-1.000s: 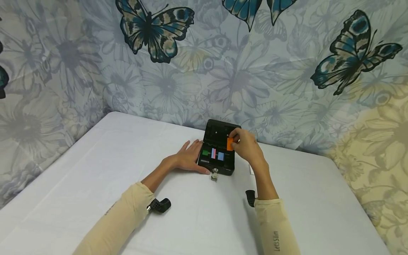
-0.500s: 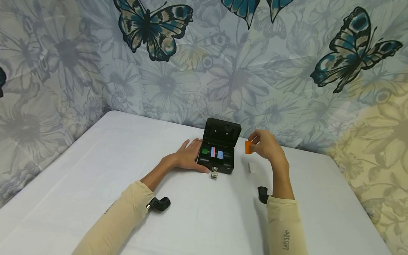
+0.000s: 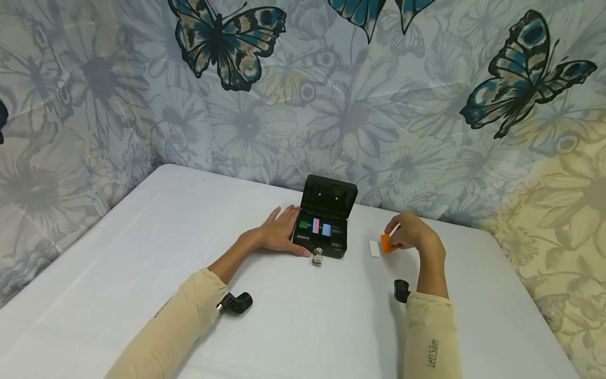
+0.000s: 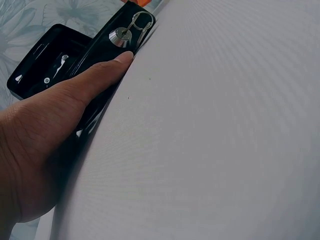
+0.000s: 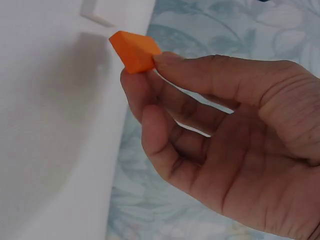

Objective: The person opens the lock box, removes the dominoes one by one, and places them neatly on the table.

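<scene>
An open black cash box (image 3: 336,248) stands near the back of the table with its lid (image 3: 329,192) tipped up. My left hand (image 3: 276,234) rests against the box's left side, fingers spread, thumb laid along its front under the lock (image 4: 120,37). Keys (image 4: 142,22) hang from that lock. To the right of the box, my right hand (image 3: 414,231) pinches a small orange block (image 5: 132,51) between thumb and fingers. Low over the table, the orange block sits just right of a white block (image 3: 374,249), which lies flat.
Inside the cash box lie a green piece (image 3: 303,225), a pink-and-blue striped piece (image 3: 316,226) and a light blue piece (image 3: 326,229). The white-covered table (image 3: 284,321) meets a wall hanging with butterflies (image 3: 369,131) close behind the box.
My right hand has carried the orange block from over the cash box to the right, then down beside the white block. My left hand has stayed at the box.
</scene>
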The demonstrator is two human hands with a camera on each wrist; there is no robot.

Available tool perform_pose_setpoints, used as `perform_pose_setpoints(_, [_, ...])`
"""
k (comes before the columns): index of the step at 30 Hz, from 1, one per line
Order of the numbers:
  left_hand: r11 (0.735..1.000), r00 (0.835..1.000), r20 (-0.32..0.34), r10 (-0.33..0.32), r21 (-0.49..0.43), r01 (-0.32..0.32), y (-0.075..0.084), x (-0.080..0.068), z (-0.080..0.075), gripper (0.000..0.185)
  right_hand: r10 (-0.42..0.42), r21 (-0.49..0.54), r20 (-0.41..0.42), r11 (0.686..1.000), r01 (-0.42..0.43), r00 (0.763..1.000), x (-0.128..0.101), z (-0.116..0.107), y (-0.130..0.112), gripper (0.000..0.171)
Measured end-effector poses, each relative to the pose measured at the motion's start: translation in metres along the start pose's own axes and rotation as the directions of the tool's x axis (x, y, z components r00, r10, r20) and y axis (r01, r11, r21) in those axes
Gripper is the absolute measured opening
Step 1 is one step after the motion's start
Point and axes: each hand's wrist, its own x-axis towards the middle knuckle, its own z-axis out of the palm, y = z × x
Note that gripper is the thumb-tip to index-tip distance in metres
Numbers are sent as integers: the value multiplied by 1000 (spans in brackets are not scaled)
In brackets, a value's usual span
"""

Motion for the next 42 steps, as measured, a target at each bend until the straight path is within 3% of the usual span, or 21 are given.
perform_pose_setpoints(10, [1000, 1000, -1, 1, 17, -1, -1, 1, 1, 124, 101, 2, 54, 995, -101, 993, 9, 10, 9, 28])
perform_pose_setpoints(23, [1000, 1000, 2, -5, 12, 5, -1, 1, 0, 126, 105, -19, 63, 994, -104, 992, 9, 11, 6, 30])
perform_pose_setpoints(42, [1000, 1000, -12, -8, 6, 9, -15, 11, 12, 129, 103, -44, 61, 994, -100, 993, 11, 14, 5, 32])
